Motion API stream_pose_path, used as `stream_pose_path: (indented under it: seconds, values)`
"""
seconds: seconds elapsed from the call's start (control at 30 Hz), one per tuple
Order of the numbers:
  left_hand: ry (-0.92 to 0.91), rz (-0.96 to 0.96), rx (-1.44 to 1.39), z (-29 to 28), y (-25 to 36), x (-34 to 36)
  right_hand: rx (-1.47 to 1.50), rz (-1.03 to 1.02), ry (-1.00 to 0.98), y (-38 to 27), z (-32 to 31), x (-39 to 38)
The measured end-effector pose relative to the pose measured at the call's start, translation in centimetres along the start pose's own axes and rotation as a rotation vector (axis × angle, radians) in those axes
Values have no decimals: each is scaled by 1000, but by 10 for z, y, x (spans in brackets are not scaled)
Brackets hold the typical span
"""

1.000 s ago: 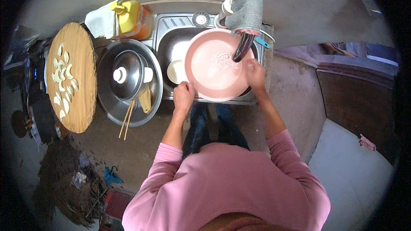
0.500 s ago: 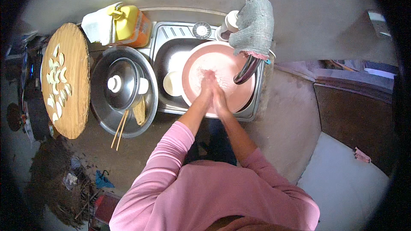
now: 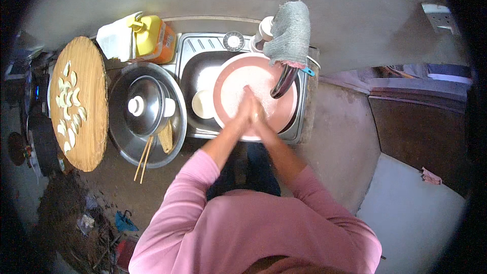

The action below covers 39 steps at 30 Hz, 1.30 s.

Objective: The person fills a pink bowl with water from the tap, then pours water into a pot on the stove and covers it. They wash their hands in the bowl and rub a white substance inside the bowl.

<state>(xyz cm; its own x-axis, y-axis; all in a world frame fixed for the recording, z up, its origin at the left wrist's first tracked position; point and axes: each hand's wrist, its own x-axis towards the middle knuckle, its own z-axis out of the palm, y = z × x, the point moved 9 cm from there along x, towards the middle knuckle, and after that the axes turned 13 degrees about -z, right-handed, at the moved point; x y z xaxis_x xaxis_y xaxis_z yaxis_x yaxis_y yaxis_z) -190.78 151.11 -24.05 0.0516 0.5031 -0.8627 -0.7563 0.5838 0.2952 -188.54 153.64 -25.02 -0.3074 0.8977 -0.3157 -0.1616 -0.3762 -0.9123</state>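
"Well, where does the pink basin (image 3: pixel 218 91) lie from those fingers?"

"Right beneath and around them, in the steel sink (image 3: pixel 193 44). It's round, so there's no long axis to go by."

"And the hands themselves?"

"The left hand (image 3: pixel 244 107) and right hand (image 3: pixel 258 112) meet over its middle and near side, seemingly palm to palm, fingers aimed at the far rim. They look pressed together, but they're blurred; I can't tell whether the fingers interlace or anything is between them."

"Which is nearer the tap?"

"The right. The dark spout (image 3: pixel 285 81) hangs to its right, its length slanting down and leftward over the basin."

"On the other side?"

"A white bowl (image 3: pixel 203 104) just beside the basin, nearer the left hand, touching neither hand."
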Motion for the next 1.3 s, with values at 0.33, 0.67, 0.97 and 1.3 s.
stream_pose_path:
  seconds: [0.33, 0.67, 0.97, 1.3]
  values:
    - [-124, 4, -120, 35, -38, -7, -16, -22, -49, 74, -91, 25]
    - [276, 144, -147, -27, -11, -4, 71, 287, -91, -77, 7, -64]
    - [-219, 38, -671, 34, -3, -25, 447, 220, -25, -53, -23, -46]
    - [-92, 222, -825, 18, -2, -19, -598, -779, -866, -139, -3, -49]
